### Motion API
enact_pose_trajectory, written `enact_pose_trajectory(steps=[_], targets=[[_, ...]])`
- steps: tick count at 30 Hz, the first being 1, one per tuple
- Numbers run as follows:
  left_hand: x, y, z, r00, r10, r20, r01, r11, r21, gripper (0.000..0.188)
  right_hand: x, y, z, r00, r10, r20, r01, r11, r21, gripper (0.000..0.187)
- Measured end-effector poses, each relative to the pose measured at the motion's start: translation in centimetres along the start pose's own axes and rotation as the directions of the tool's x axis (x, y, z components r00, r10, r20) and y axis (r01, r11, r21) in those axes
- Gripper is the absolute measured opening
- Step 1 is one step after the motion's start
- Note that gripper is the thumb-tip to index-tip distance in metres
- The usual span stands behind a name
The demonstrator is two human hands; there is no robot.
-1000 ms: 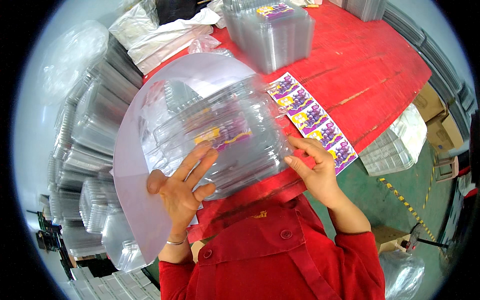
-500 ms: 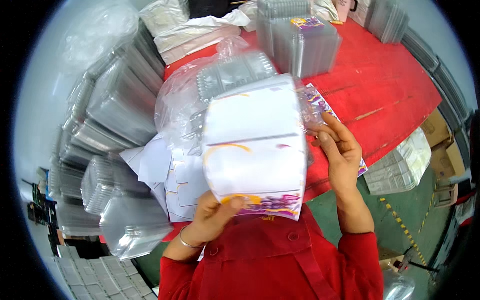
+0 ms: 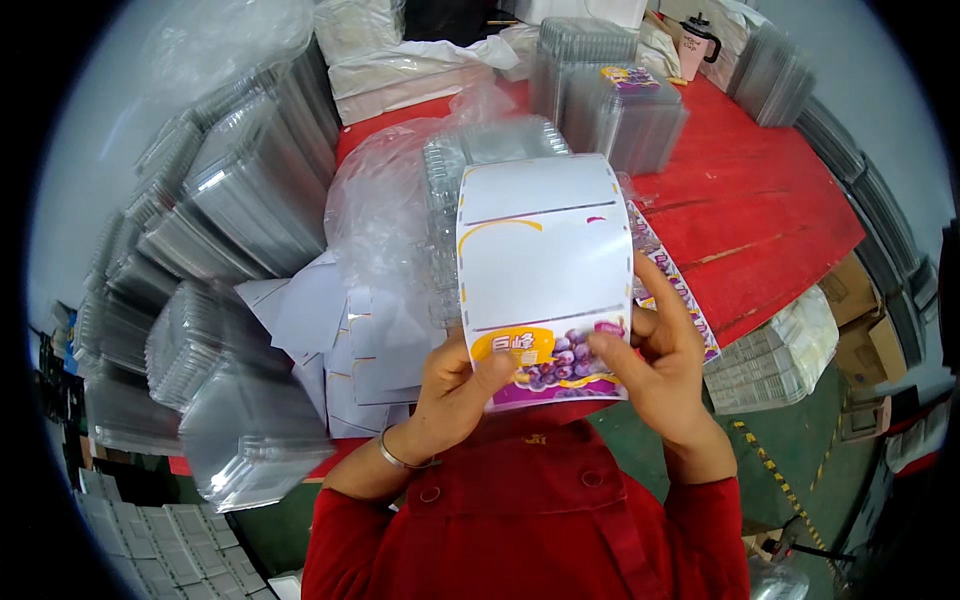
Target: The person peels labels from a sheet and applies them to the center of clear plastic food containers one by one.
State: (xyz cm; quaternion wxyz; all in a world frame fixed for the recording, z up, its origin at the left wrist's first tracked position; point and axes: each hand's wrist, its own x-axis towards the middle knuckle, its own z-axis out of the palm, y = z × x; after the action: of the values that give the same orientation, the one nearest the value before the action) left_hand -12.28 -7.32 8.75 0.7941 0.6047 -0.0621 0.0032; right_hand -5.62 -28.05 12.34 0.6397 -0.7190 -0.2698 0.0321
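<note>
Between my two hands is a white label sheet (image 3: 545,260) with one purple and yellow grape-print label left along its near edge and bare backing above. My left hand (image 3: 450,390) pinches its near left corner, thumb on top. My right hand (image 3: 665,355) grips the right edge, thumb on the grape picture and fingers behind. Partly under the sheet stands a clear plastic clamshell box (image 3: 490,145). To the right, more printed grape label sheets (image 3: 680,280) lie on the red table (image 3: 770,200), partly covered by my right hand.
Stacked clear boxes (image 3: 625,125) stand at the back, one topped with a grape label. Many more clear boxes (image 3: 260,190) pile up at left. Used white backing sheets (image 3: 315,310) and a crumpled plastic bag (image 3: 385,190) lie left of centre. A pink tumbler (image 3: 693,48) stands at the far right.
My right hand has moved left onto the label sheet and now grips its right edge. The sheet has shifted right and settled flatter, with its grape print now clear.
</note>
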Motion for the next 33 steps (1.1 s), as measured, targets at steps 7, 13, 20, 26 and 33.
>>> enact_pose_trajectory(steps=[7,13,20,26,33], targets=[[0.0,-1.4,-1.2,0.986,0.120,0.119,-0.113,0.991,-0.065,0.019,1.6,-0.4,0.4,0.973,-0.048,-0.224,0.089,0.981,0.175,0.062],[-0.1,-1.9,-1.3,0.989,0.120,0.086,-0.104,0.980,-0.171,0.018,1.2,0.3,0.0,0.962,-0.089,-0.257,0.124,0.985,0.123,0.059],[0.4,-1.7,-0.7,0.991,0.122,0.053,-0.115,0.986,-0.118,0.014,0.8,0.5,-0.4,0.965,-0.091,-0.246,0.107,0.993,0.054,0.055],[0.1,-2.2,-1.2,0.996,0.081,0.036,-0.078,0.994,-0.081,0.014,0.9,0.7,-0.4,0.963,0.009,-0.269,0.032,0.988,0.150,0.049],[0.2,-1.9,-1.0,0.996,0.077,0.034,-0.073,0.992,-0.107,0.016,1.3,0.8,-0.3,0.967,0.009,-0.256,0.041,0.982,0.186,0.041]])
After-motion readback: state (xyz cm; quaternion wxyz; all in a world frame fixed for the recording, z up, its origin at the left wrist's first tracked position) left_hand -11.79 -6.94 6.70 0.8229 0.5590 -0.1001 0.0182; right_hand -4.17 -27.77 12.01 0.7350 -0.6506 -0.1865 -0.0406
